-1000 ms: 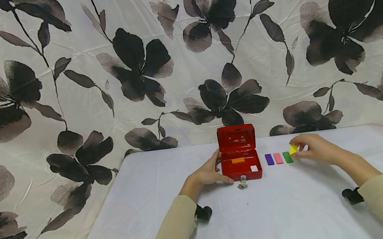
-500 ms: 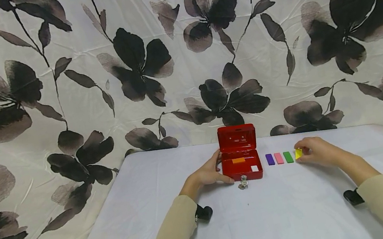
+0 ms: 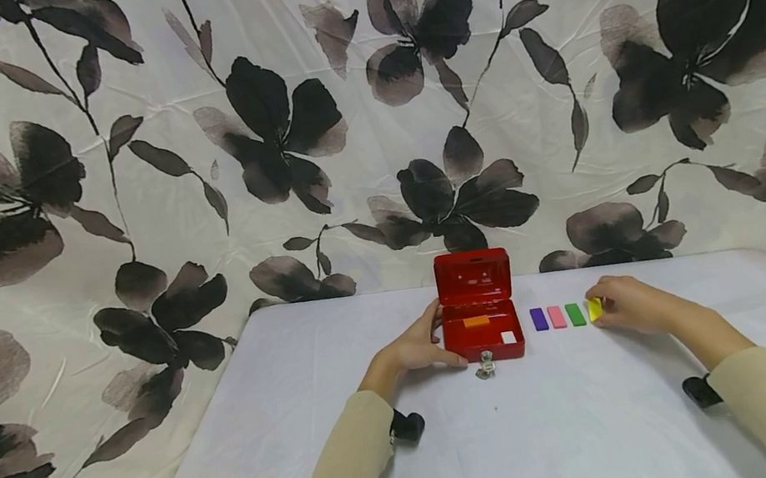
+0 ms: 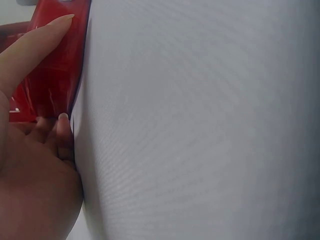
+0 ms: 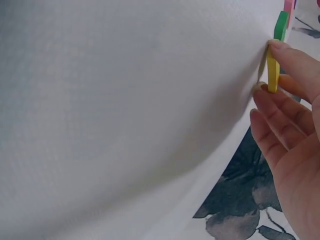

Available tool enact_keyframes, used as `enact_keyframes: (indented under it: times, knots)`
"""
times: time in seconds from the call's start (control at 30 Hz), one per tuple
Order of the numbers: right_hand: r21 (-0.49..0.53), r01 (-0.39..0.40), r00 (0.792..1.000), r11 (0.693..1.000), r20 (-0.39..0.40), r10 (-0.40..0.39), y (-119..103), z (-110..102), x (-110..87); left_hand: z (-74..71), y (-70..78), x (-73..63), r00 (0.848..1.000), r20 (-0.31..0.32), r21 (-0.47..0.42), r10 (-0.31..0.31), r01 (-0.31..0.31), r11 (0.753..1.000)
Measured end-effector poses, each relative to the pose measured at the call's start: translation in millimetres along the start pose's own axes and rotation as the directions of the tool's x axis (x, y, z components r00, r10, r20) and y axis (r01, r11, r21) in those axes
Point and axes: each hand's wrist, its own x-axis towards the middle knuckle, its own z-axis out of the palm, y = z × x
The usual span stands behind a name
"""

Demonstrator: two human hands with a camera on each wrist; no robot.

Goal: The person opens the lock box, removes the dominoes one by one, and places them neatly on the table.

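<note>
A red metal cash box [image 3: 482,332] stands with its lid up near the far edge of the table. An orange block [image 3: 476,321] and a small white piece [image 3: 508,337] lie inside it. My left hand [image 3: 412,346] holds the box's near left corner, thumb [image 4: 47,37] along the front wall and fingers at the side. My right hand [image 3: 630,303] pinches a yellow block [image 5: 272,70] between thumb and fingers at the tabletop. Left of it, in a row, lie a green block [image 3: 575,314], a pink block [image 3: 557,317] and a purple block [image 3: 538,319].
Keys [image 3: 484,368] hang from the lock at the front of the box. The white-covered table [image 3: 537,433] ends just behind the box and blocks. Beyond it hangs a floral cloth [image 3: 320,224]. A dark wrist strap mount [image 3: 407,427] shows at the left sleeve.
My right hand has lowered the yellow block, shifting it slightly right, from above the green block's corner to the row's right end. My left hand stays on the box.
</note>
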Motion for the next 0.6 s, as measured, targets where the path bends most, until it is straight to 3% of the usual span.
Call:
enact_keyframes:
  times: [0.6]
  knots:
    - [0.084, -0.039, 0.999, 0.996, 0.018, 0.037, 2.0, -0.1, -5.8, 1.3, 0.0, 0.6, 1.000, -0.001, -0.001, -0.007, 0.007, 1.000]
